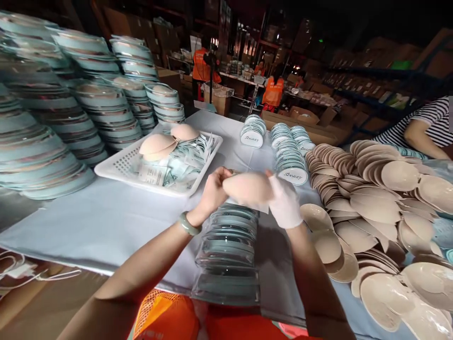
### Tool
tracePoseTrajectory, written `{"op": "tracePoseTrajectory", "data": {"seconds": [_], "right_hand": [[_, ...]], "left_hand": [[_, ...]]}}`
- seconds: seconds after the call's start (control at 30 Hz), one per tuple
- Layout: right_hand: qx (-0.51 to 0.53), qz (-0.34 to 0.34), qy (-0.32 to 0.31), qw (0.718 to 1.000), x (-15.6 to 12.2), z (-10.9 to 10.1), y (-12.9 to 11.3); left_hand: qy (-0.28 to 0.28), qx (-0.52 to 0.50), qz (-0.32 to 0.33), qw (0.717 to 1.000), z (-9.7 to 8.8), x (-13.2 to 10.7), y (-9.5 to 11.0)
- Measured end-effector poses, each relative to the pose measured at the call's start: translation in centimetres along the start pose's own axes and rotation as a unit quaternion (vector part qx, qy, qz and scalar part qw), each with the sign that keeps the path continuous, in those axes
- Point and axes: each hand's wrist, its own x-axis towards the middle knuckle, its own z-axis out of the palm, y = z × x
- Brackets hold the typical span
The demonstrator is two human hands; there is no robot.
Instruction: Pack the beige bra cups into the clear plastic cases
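My left hand [212, 191], bare with a green bangle at the wrist, and my right hand [285, 203], in a white glove, both grip one beige bra pad [247, 189] between them. They hold it just above a row of clear round plastic cases [228, 250] that lies on the light blue tablecloth [106, 217] straight in front of me. A thin clear film seems to hang under the pad near my right hand.
A white basket tray [120, 167] at centre left holds sachets and two beige pads. Tall stacks of teal cases [53, 118] fill the left. Lidded labelled cases [290, 165] stand behind. Heaps of beige pads [371, 212] cover the right. A person in a striped sleeve [430, 125] sits far right.
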Motion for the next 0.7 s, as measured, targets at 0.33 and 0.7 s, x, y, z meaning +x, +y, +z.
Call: {"op": "tracePoseTrajectory", "data": {"seconds": [0.33, 0.7], "right_hand": [[-0.094, -0.034, -0.022, 0.995, -3.2, 0.0, 2.4], [-0.212, -0.057, -0.451, 0.865, 0.7, 0.9, 5.5]], "left_hand": [[-0.205, -0.072, -0.085, 0.972, -1.4, -1.8, 2.9], [-0.117, 0.266, -0.084, 0.953, -1.1, -5.1, -7.0]]}}
